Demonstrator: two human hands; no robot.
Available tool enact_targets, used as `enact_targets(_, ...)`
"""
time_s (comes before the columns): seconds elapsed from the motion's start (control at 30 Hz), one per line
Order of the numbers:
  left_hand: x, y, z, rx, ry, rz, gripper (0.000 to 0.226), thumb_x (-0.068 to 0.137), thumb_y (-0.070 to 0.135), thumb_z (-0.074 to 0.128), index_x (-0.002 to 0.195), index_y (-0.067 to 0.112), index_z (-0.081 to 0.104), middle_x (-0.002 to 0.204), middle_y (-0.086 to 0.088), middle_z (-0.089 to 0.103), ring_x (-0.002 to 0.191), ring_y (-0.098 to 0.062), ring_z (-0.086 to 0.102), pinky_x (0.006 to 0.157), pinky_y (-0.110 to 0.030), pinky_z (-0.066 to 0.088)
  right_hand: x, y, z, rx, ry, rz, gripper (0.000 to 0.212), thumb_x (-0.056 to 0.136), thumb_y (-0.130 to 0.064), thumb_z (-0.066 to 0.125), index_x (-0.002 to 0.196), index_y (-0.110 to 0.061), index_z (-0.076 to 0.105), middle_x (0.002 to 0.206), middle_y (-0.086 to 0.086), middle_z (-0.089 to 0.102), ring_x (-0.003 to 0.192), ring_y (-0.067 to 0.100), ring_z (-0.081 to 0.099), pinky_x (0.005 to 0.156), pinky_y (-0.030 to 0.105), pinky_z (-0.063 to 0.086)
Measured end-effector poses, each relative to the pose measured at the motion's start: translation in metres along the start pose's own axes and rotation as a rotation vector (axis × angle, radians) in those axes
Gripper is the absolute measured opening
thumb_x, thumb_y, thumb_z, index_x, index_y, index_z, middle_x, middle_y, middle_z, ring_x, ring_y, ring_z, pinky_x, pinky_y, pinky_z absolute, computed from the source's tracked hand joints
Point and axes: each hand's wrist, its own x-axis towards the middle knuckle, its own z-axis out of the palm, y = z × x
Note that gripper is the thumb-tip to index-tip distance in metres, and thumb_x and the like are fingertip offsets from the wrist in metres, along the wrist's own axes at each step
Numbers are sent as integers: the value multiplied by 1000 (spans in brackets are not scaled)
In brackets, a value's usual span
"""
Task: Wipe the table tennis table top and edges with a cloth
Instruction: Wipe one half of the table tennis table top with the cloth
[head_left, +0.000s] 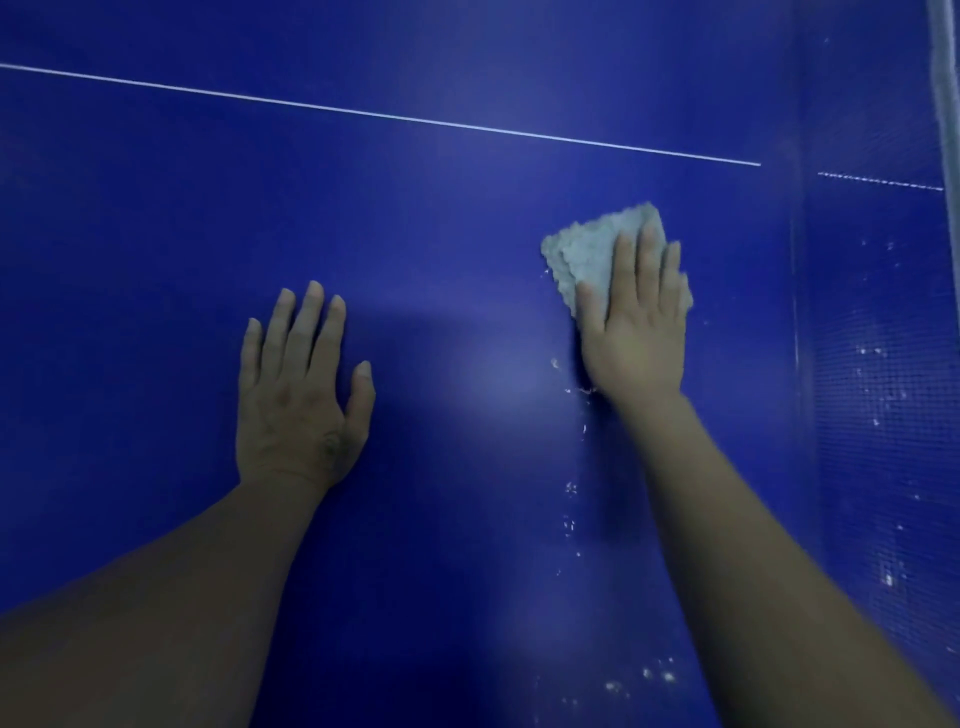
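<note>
The blue table tennis table top (441, 218) fills the view, crossed by a thin white line (395, 117). A pale grey, nubbly cloth (587, 249) lies on the top at centre right. My right hand (634, 322) presses flat on it with straight fingers, covering its lower right part. My left hand (298, 384) rests flat on the bare table at centre left, fingers spread, holding nothing. White crumbs and specks (571, 519) trail down the surface below the cloth.
The net (883, 389) stands along the right side, its mesh dotted with white specks, and its pale top band (943, 104) runs up the right edge of the view. More specks (654, 675) lie near the bottom of the table.
</note>
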Motion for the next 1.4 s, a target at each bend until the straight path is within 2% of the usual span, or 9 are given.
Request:
enact_targets(0.2, -1, 1, -2, 8, 8, 7, 67, 112, 45, 33, 170, 12, 28, 180, -7, 20, 168, -26, 11, 135, -55, 13, -133, -25, 20, -66, 0, -99, 75, 113, -52, 30, 171, -11, 8, 180, 9, 0, 166, 32, -4, 134, 51, 1)
enact_targets(0.37, -1, 2, -3, 7, 18, 12, 67, 112, 45, 34, 170, 13, 28, 179, -7, 22, 168, -25, 12, 135, -55, 12, -47, -26, 11, 5, 53, -26, 82, 108, -54, 32, 168, -2, 14, 179, 15, 4, 166, 32, -2, 134, 53, 2)
enact_targets(0.47, -3, 2, -3, 2, 36, 16, 66, 112, 45, 36, 170, 14, 29, 179, -7, 23, 168, -25, 13, 136, -53, 11, 3, -38, 11, 36, 66, -2, 79, 105, -54, 23, 170, -9, 15, 179, 16, 4, 166, 35, 0, 133, 56, 3)
enact_targets(0.57, -4, 3, -2, -12, 41, 23, 66, 112, 45, 36, 170, 14, 29, 179, -6, 23, 168, -24, 13, 136, -52, 10, -14, -50, 21, -22, 86, -150, 69, 109, -49, 25, 171, -18, 21, 178, 15, 9, 165, 37, 4, 132, 57, 7)
enact_targets(0.67, -3, 3, -3, -21, 55, 21, 65, 113, 45, 37, 169, 13, 31, 178, -7, 25, 167, -25, 14, 136, -52, 10, -81, -46, 27, -27, 94, -312, 63, 113, -42, 31, 170, -16, 24, 178, 15, 13, 165, 38, 7, 131, 56, 12)
enact_targets(0.87, -12, 12, -2, 4, 67, -18, 61, 115, 40, 34, 169, 10, 31, 178, -10, 26, 167, -29, 17, 135, -54, 13, -186, 1, 17, -81, -50, -492, 65, 114, -46, 32, 171, -18, 18, 179, 10, 6, 166, 33, 0, 132, 57, 14)
enact_targets(1.13, -47, 91, 12, 1, 17, -262, 72, 113, 46, 26, 172, 8, 15, 181, -15, 7, 168, -34, 3, 135, -57, 7, -78, 6, 8, -39, -12, -267, 68, 111, -54, 34, 172, -29, 15, 180, 1, 5, 166, 24, -2, 134, 50, 2)
enact_targets(1.27, -51, 94, 15, 59, -33, -237, 76, 111, 54, 25, 173, 12, 11, 181, -15, 3, 168, -35, -1, 135, -58, 6, -129, 25, 3, -48, -13, -295, 65, 113, -41, 31, 172, -21, 12, 180, 5, 1, 166, 27, -3, 134, 53, 6)
enact_targets(1.4, -49, 95, 12, 26, -14, -253, 75, 110, 52, 32, 172, 12, 18, 181, -14, 8, 168, -34, 2, 135, -58, 8, -180, 40, -1, -62, -77, -395, 70, 108, -32, 43, 171, -16, 17, 179, 10, 5, 166, 33, 2, 132, 59, 15)
